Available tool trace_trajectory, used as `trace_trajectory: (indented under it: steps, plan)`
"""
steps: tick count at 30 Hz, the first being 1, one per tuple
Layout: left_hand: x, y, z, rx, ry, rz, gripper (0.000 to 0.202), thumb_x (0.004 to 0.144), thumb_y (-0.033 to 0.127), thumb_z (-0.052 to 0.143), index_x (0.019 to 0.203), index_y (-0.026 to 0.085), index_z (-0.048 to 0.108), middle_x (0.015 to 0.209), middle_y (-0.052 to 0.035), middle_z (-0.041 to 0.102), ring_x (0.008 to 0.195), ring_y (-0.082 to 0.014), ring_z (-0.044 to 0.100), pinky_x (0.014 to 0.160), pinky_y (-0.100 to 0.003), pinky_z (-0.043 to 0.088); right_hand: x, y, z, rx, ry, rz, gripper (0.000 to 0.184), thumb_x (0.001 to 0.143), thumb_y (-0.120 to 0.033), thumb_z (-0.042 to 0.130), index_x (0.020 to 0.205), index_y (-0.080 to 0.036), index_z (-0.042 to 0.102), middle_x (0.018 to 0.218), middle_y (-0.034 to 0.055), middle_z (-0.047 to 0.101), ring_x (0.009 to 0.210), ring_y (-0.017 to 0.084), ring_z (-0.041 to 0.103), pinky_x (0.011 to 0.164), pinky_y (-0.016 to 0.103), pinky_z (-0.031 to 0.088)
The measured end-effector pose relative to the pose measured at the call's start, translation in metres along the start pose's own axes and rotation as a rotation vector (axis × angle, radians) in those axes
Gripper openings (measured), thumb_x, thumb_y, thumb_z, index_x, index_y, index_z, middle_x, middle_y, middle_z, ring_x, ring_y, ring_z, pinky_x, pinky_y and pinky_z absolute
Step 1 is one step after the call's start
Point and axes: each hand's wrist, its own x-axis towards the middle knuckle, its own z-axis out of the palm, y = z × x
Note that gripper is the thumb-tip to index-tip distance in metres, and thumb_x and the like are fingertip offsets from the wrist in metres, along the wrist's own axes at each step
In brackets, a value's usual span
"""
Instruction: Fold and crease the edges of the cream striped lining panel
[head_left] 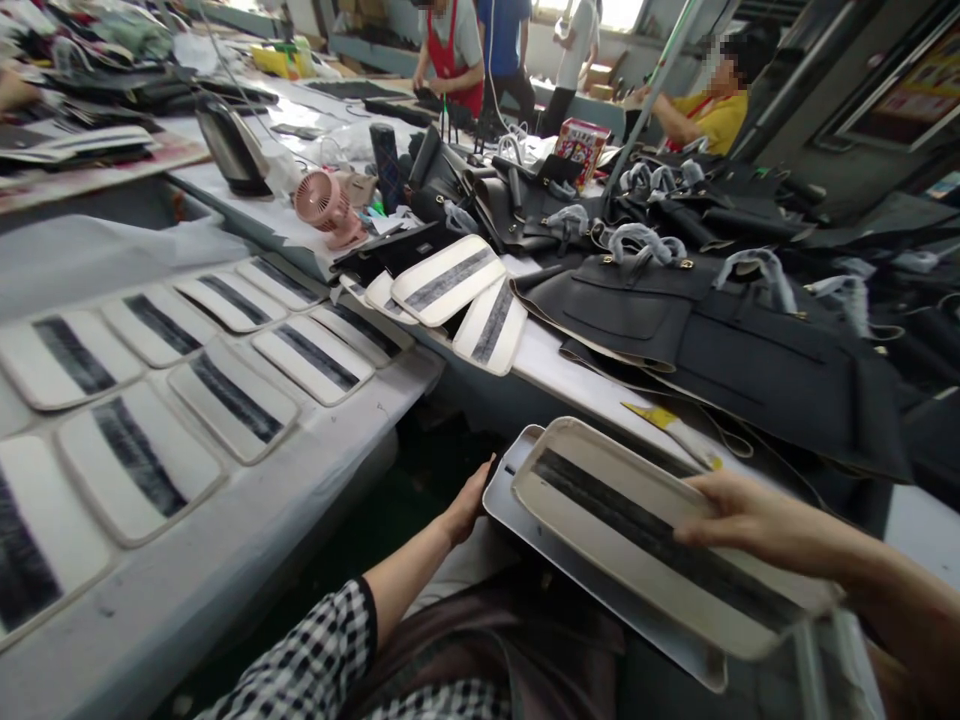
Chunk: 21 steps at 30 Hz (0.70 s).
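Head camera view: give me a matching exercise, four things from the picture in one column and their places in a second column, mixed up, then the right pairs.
Things:
1. Cream panel with a dark stripe
2. Pink fan
3. Black handbags
4. Red-patterned box

Places:
A. On the far table, beyond the handbags
B. Under the right hand, with the left hand at the end of the grey tray beneath it
C. Spread on the table to the right
D. On the table behind the rows of striped panels

Pairs: 1-B, 2-D, 3-C, 4-A
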Motion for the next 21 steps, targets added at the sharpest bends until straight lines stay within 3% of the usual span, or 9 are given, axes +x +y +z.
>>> trace_trajectory:
  steps: [2,6,8,10,13,15,18,21]
  plan:
    - [-0.001,0.002,0.000,-0.045,-0.002,0.000,0.056,0.082,0.061,0.060,0.125,0.023,0.060,0.116,-0.0062,0.069,0.105,-0.0256,0.063,0.086,-0.033,0.049,0.027,0.004,0.002,0.077,-0.180,0.046,0.024,0.074,-0.037,0.070,0.088,-0.017,0.071,0.084,0.0023,0.071,0.076,0.020,0.064,0.068,0.027,0.049]
    - [-0.001,0.002,0.001,-0.129,0.031,0.013,0.049,0.078,0.051,0.070,0.118,0.022,0.065,0.114,-0.0056,0.070,0.112,-0.0270,0.060,0.097,-0.037,0.045,0.069,0.028,0.017,0.030,-0.143,0.087,0.022,0.067,-0.028,0.071,0.083,-0.014,0.069,0.076,0.0008,0.068,0.069,0.018,0.060,0.062,0.026,0.046]
    - [0.000,0.001,0.002,-0.132,0.047,0.014,0.047,0.077,0.049,0.072,0.115,0.020,0.066,0.111,-0.0060,0.071,0.112,-0.0278,0.060,0.100,-0.039,0.043,0.074,0.041,0.027,0.022,-0.066,0.036,0.027,0.067,-0.026,0.070,0.092,-0.015,0.068,0.082,0.0015,0.069,0.073,0.019,0.062,0.063,0.026,0.048]
    - [0.000,0.002,0.005,-0.134,0.044,0.012,0.047,0.078,0.049,0.071,0.115,0.019,0.067,0.109,-0.0068,0.072,0.113,-0.0288,0.060,0.101,-0.040,0.043,0.069,0.051,0.037,-0.050,0.099,-0.077,0.042,0.070,-0.025,0.070,0.111,-0.017,0.064,0.097,0.0030,0.070,0.085,0.022,0.065,0.072,0.029,0.052]
    - [-0.002,0.004,0.010,-0.206,0.048,-0.022,0.047,0.078,0.048,0.071,0.115,0.018,0.067,0.106,-0.0079,0.073,0.113,-0.0303,0.060,0.102,-0.041,0.042,0.051,0.062,0.055,-0.411,0.446,-0.355,0.058,0.081,-0.021,0.062,0.137,-0.024,0.048,0.131,0.0068,0.059,0.114,0.025,0.058,0.096,0.038,0.048]
    - [-0.004,0.007,0.013,-0.271,0.060,-0.058,0.049,0.077,0.046,0.073,0.116,0.018,0.067,0.105,-0.0076,0.073,0.114,-0.0309,0.059,0.103,-0.041,0.040,0.043,0.066,0.071,-0.693,0.584,-0.543,0.060,0.087,-0.017,0.053,0.145,-0.027,0.040,0.147,0.0070,0.046,0.131,0.027,0.046,0.108,0.046,0.038]
    - [-0.007,0.012,0.016,-0.301,0.052,-0.095,0.052,0.075,0.046,0.073,0.118,0.017,0.066,0.106,-0.0075,0.073,0.115,-0.0318,0.059,0.106,-0.043,0.038,0.045,0.063,0.097,-0.910,0.612,-0.619,0.063,0.091,-0.019,0.050,0.151,-0.021,0.031,0.155,0.0077,0.033,0.144,0.030,0.027,0.117,0.051,0.025]
    - [-0.008,0.016,0.020,-0.304,0.008,-0.136,0.056,0.077,0.051,0.070,0.117,0.013,0.067,0.111,-0.0117,0.071,0.116,-0.0340,0.058,0.107,-0.045,0.037,0.058,0.056,0.122,-0.908,0.556,-0.546,0.062,0.093,-0.027,0.051,0.151,-0.023,0.030,0.160,0.0084,0.018,0.146,0.030,0.021,0.117,0.048,0.029]
